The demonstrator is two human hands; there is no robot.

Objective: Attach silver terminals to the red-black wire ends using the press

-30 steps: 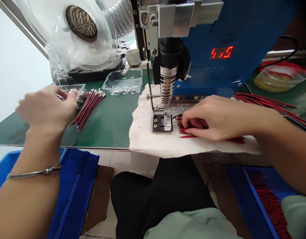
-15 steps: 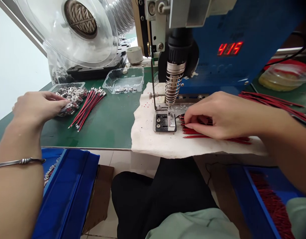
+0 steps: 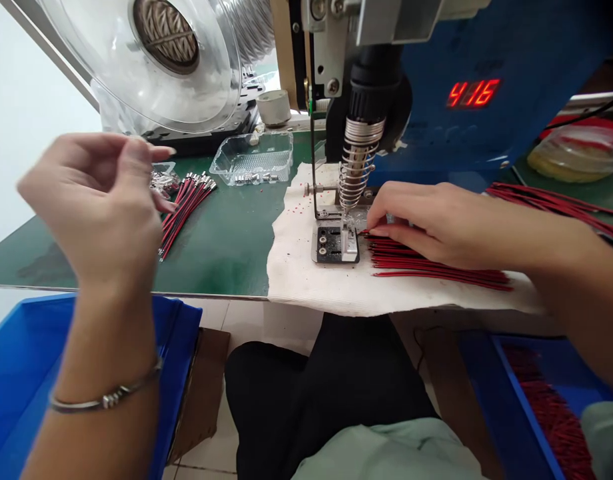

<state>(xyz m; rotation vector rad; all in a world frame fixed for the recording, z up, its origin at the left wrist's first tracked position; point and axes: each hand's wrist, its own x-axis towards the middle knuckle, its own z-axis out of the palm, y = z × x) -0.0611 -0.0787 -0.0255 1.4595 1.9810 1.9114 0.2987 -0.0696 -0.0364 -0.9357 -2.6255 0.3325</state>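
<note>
My right hand (image 3: 419,223) pinches the end of a red-and-black wire just right of the small metal fixture (image 3: 349,245) under the machine's spring-wrapped tip (image 3: 357,167). Below its fingers, a row of red-and-black wires (image 3: 436,270) lies on the cream cloth. Raised above the left part of the table, my left hand (image 3: 99,200) is blurred, its fingers curled together. Whatever they hold is too small or hidden to make out. Behind this hand sits a pile of small metal connectors (image 3: 165,181), partly covered. Beside it rests a bundle of wires with metal ends (image 3: 189,207).
A clear plastic tray (image 3: 254,160) with a few metal parts stands at the back. The blue machine (image 3: 436,133) has a lit red display (image 3: 474,93). Blue bins (image 3: 179,353) stand below the table edge; the right one holds red wires (image 3: 551,407). More wires (image 3: 551,200) lie far right.
My left hand has lifted from the connector pile and moved right, towards the camera. My right hand has shifted slightly to the wire row's far side. The display's last digit went from 5 to 6.
</note>
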